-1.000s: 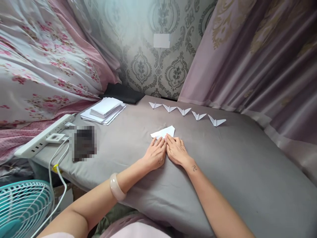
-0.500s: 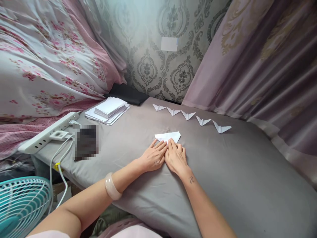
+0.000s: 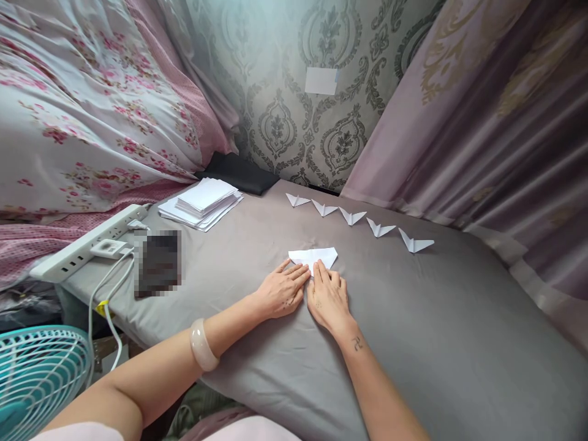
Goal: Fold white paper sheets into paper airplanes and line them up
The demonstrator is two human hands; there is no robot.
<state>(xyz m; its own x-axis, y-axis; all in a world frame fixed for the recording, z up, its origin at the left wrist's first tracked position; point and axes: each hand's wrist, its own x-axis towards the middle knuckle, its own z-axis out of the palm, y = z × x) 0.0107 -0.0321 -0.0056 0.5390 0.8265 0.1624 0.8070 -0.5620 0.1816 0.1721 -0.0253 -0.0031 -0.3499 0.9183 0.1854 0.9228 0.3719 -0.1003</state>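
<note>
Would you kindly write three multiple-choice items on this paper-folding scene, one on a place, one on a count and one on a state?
1. Where does the stack of white sheets lie?
A. far left of the grey surface, near the power strip
B. beside the right curtain
C. on the fan

2. How many finished folded paper pieces stand in the row beyond the hands?
A. three
B. five
C. eight

3. How do the hands meet the paper being folded?
A. both lift it in the air
B. only one hand touches it
C. both press flat, fingers on its near edge

Answers:
1 A: the stack sits just beyond the power strip.
2 B: five white pieces line up in a row.
3 C: the left hand and right hand lie palm down with fingers on the paper, which rests on the grey surface.
</note>
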